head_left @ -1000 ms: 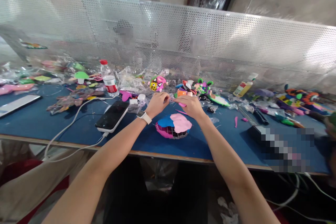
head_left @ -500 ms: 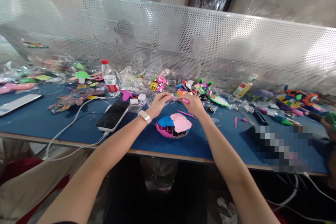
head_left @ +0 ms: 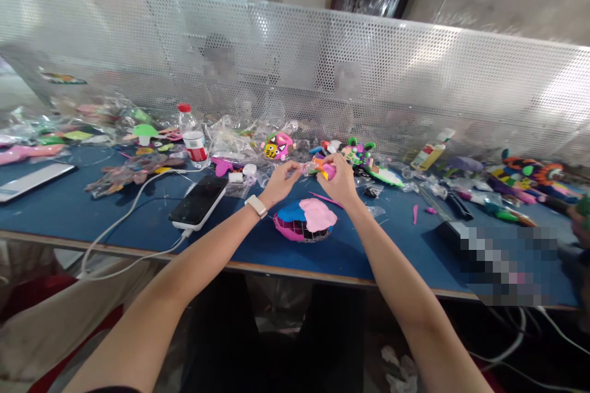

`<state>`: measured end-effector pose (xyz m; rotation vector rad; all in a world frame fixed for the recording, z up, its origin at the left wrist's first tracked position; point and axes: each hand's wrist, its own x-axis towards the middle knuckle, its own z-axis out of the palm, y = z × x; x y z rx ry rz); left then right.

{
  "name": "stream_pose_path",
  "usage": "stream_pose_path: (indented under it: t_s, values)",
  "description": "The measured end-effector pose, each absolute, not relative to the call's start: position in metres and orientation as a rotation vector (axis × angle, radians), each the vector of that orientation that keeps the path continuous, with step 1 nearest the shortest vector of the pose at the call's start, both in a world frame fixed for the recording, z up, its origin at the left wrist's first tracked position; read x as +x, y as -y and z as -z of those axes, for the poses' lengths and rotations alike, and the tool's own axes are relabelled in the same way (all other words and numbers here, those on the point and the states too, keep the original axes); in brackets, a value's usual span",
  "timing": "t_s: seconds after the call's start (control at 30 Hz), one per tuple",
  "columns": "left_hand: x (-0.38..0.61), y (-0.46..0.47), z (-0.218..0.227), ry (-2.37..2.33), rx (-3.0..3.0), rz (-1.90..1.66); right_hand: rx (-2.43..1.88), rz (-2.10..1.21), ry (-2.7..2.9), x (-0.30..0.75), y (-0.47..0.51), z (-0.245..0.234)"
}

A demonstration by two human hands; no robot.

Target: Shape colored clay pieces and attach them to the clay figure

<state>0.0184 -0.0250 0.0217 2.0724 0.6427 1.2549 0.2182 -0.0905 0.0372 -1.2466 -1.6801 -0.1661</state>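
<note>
My left hand [head_left: 282, 183], with a pale band on the wrist, is closed in a pinch at the edge of a small clear plastic wrapper [head_left: 304, 169]. Close by on its right, my right hand [head_left: 342, 183] has thumb and fingers closed round a lump of pink modelling clay [head_left: 329, 171]. Orange and yellow bits show beside that lump; whether they belong to it I cannot tell. Nearer me lies a rounded wire-mesh form [head_left: 313, 234], partly covered with blue, light pink and magenta clay. A thin pink modelling tool [head_left: 326, 199] rests behind it.
Left of my arms are a phone [head_left: 199, 201] with a white cable and a red-capped bottle [head_left: 192, 138]. Colourful clay figures [head_left: 278, 147] and plastic bags line the back, below a perforated metal screen [head_left: 286, 73]. A dark box [head_left: 461, 245], partly blurred, lies right.
My right hand has lifted and turned, with its fingertips now higher around the pink clay. My left hand has barely moved. The mesh form stays in place.
</note>
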Motion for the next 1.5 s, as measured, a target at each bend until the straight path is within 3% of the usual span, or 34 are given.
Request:
stream_pose_path:
  t_s: [0.17,0.33,0.57,0.9,1.13,1.5]
  values:
    - [0.018,0.028,-0.025,-0.579,2.108,-1.262,-1.203,-0.05,1.701,0.208,0.096,-0.038]
    - [0.017,0.028,-0.027,-0.606,2.116,-1.28,-1.096,0.052,1.877,0.202,0.099,-0.043]
    - [0.018,0.038,-0.028,-0.545,2.127,-1.254,-1.148,-0.072,1.739,0.195,0.096,-0.038]
    - [0.011,0.024,-0.027,-0.589,2.223,-1.229,-1.239,-0.041,1.563,0.21,0.095,-0.04]
    - [0.011,0.031,-0.03,-0.557,2.26,-1.165,-1.184,0.105,1.771,0.201,0.098,-0.042]
    - [0.001,0.027,-0.033,-0.543,2.867,-1.14,-1.148,-0.138,1.336,0.222,0.082,-0.035]
